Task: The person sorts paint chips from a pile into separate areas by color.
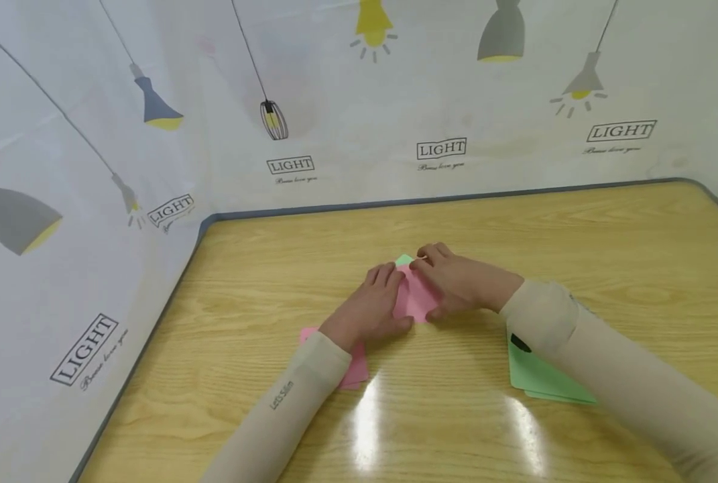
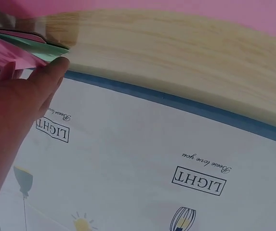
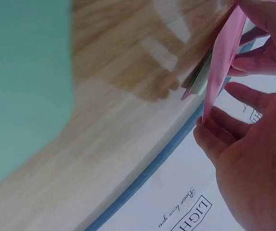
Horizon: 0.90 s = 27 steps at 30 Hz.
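Between the two hands, a pink card [image 1: 415, 300] is held up off its neighbours, tilted over a green card [image 1: 403, 259] whose tip shows behind it. My left hand [image 1: 378, 305] grips the pink card's left side, thumb near its lower edge and fingers at the upper side. My right hand [image 1: 460, 280] holds the opposite side. In the right wrist view the pink card [image 3: 222, 60] appears nearly edge-on, fingertips at its corner, with a green card [image 3: 203, 79] and a sliver of pink beneath. The left wrist view shows stacked green card [image 2: 36, 46] layers under it.
Pink cards [image 1: 356, 367] lie partly under my left wrist. A stack of larger green cards [image 1: 542, 377] sits beneath my right forearm, with a black mark partly visible. The wooden table [image 1: 262, 282] meets a lamp-printed white wall covering [image 1: 346, 100] along a blue-grey edge.
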Available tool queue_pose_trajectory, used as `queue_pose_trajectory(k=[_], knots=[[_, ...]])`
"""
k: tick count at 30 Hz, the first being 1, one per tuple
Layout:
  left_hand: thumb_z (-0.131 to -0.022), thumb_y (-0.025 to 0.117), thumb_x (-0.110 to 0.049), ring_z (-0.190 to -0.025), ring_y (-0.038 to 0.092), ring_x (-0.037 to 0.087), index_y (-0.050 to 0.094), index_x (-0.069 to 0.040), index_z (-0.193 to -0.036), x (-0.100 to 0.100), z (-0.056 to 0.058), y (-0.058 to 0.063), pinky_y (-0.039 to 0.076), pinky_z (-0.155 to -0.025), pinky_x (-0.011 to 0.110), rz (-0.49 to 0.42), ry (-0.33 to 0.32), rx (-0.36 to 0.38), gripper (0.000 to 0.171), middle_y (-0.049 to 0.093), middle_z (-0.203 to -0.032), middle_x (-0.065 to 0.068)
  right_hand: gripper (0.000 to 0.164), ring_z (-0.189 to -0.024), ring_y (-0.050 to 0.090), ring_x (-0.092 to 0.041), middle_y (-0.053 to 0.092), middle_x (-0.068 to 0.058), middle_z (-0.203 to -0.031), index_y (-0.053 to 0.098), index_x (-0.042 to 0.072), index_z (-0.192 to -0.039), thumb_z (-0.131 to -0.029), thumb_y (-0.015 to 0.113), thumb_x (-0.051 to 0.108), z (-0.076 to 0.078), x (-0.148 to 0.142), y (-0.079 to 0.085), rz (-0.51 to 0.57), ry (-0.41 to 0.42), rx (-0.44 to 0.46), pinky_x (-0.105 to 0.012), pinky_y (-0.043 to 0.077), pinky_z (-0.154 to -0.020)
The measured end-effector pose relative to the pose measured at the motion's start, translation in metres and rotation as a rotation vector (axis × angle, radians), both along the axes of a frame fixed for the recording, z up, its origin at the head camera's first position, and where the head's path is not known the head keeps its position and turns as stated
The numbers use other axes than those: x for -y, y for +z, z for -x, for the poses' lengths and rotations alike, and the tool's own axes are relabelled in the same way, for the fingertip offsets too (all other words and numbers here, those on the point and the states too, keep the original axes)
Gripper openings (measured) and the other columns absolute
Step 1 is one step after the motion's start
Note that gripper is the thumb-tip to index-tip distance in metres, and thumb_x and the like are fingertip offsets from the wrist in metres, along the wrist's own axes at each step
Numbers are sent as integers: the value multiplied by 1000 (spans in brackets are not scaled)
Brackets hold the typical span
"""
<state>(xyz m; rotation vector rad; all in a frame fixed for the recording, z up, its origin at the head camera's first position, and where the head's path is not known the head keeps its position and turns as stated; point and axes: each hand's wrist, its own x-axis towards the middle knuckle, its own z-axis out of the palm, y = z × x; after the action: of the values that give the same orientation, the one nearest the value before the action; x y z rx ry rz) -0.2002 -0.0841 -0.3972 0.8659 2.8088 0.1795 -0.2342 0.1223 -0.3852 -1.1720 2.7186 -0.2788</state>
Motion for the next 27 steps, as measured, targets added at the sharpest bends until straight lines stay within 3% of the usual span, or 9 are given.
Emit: queue_pose_trajectory(k=[6,10,14,20,27], knots=[[-91,59,-45,-142,19,31,30,-3,-146,0,-2,0,24,-114,36,16,-9,-21,76,25,-153,17,75,-129,35,-36,43,-20,-139,48,2,-138,-80,77,40,-4,-5,2,-82,33,-37,-46,40,-103],[-92,56,-55,-141,20,29,30,-5,-146,0,-2,-2,21,-114,34,35,-54,-58,78,27,-149,14,72,-126,38,-35,46,-18,-136,51,2,-136,-81,71,45,-7,-6,-1,-66,52,-66,-45,42,-101],[-91,55,-59,-141,20,27,32,-8,-146,0,0,-2,23,-114,33,-6,-80,-82,79,28,-149,11,72,-126,38,-35,46,-18,-136,51,2,-136,-81,68,46,-9,-7,-1,-24,61,-103,-45,41,-102],[-86,64,-59,-138,25,24,42,-12,-140,11,0,8,34,-108,35,-61,-66,-34,75,29,-149,10,72,-131,33,-34,41,-18,-141,50,5,-138,-83,69,46,-15,-4,4,24,55,-33,-46,42,-101],[-83,71,-55,-125,36,22,49,-11,-130,38,-20,23,43,-99,32,-36,-72,-60,68,37,-135,8,64,-134,30,-33,36,-17,-146,52,9,-135,-83,70,42,-29,17,7,131,117,28,-45,42,-101]])
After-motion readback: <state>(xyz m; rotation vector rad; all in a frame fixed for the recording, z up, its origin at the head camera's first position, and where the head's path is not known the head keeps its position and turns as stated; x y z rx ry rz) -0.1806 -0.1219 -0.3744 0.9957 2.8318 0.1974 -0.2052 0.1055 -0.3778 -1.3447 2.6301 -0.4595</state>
